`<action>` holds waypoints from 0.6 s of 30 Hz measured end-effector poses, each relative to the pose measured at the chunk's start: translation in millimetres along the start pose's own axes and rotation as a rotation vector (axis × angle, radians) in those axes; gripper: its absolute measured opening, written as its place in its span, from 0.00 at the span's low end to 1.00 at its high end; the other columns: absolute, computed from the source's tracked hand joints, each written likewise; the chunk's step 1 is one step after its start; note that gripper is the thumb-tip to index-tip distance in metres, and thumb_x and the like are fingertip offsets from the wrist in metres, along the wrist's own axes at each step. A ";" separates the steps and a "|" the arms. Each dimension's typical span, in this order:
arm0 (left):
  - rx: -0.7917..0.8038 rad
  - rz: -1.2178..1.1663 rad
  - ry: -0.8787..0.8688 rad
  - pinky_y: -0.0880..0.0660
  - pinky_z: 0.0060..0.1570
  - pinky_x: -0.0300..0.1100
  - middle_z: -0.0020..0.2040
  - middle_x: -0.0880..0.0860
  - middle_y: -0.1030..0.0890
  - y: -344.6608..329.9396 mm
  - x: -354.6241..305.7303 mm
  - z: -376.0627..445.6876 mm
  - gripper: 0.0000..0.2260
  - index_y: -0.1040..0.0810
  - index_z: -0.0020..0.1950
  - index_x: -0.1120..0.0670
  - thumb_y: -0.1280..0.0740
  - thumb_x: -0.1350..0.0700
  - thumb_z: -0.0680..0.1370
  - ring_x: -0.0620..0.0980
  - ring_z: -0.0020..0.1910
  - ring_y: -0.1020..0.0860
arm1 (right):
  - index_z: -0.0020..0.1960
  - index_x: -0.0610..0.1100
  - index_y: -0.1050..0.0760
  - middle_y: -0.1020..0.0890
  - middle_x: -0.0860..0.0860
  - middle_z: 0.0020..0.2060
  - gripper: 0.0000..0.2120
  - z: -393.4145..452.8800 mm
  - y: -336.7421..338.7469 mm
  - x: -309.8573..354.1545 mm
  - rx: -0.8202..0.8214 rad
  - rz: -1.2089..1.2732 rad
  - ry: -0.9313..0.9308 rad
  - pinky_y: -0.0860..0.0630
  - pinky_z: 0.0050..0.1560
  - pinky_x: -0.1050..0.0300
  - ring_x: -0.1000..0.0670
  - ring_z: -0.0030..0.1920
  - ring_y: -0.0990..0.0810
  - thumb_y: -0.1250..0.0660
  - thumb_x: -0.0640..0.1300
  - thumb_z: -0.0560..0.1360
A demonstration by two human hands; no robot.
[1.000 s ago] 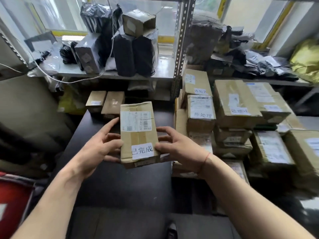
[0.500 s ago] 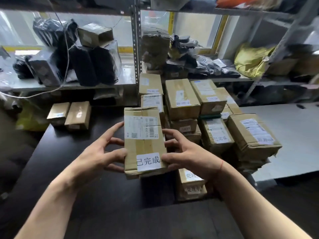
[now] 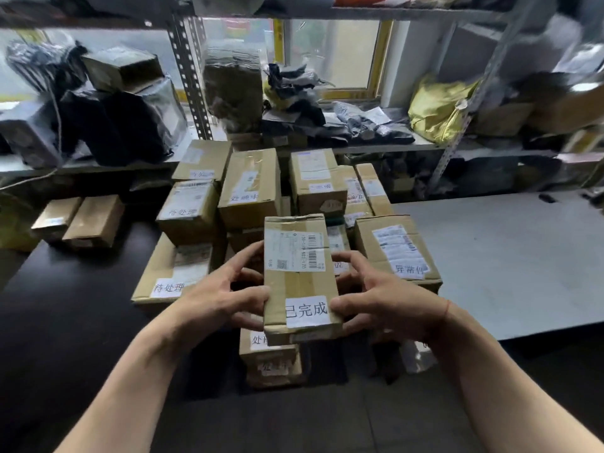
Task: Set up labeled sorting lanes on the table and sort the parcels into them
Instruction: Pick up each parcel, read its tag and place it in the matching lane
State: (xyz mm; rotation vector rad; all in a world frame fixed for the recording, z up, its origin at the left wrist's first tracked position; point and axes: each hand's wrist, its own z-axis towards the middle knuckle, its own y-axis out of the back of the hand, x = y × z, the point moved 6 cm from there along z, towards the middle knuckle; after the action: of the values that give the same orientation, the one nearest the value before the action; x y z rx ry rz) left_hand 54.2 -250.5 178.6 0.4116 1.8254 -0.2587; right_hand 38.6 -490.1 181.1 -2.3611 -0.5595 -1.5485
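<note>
I hold a slim cardboard parcel (image 3: 300, 282) in the air in front of me; it bears a shipping label and a white tag with black characters. My left hand (image 3: 217, 297) grips its left edge with thumb on top, and my right hand (image 3: 382, 300) grips its right edge the same way. Behind and below it is a pile of tagged cardboard parcels (image 3: 250, 188) between the black table (image 3: 68, 308) and the grey table (image 3: 510, 256). Two small boxes (image 3: 78, 220) sit at the black table's far left.
Metal shelving (image 3: 189, 83) behind the tables carries black plastic-wrapped packages (image 3: 108, 122), grey mailers and a yellow bag (image 3: 438, 109). The grey table's surface on the right shows bare. More boxes (image 3: 271, 361) stand low in the gap between the tables.
My view has swung right, and the held parcel has travelled with both hands from over the black table to over the pile of boxes. Both grips are unchanged.
</note>
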 end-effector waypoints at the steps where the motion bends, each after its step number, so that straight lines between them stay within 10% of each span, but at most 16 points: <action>1: 0.000 0.008 0.001 0.15 0.53 0.58 0.67 0.60 0.23 -6.3 -2.8 8.2 0.35 0.32 0.78 0.34 0.26 0.61 0.79 0.61 0.56 0.14 | 0.76 0.57 0.36 0.19 0.43 0.64 0.35 -1.2 9.7 0.0 -0.010 -0.004 -0.015 0.18 0.61 0.34 0.41 0.61 0.15 0.26 0.34 0.77; 18: -0.026 0.152 0.139 0.14 0.51 0.52 0.58 0.52 0.14 -41.6 -11.3 127.4 0.28 0.38 0.81 0.39 0.38 0.62 0.85 0.54 0.50 0.12 | 0.72 0.53 0.27 0.15 0.49 0.59 0.32 70.1 99.3 20.1 -0.144 -0.321 -0.109 0.16 0.60 0.42 0.47 0.60 0.14 0.29 0.27 0.76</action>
State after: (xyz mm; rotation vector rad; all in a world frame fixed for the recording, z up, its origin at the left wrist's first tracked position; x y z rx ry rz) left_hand 152.0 -338.6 151.3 0.5588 1.9203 -0.1030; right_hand 148.1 -545.8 171.0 -2.5766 -0.9193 -1.6432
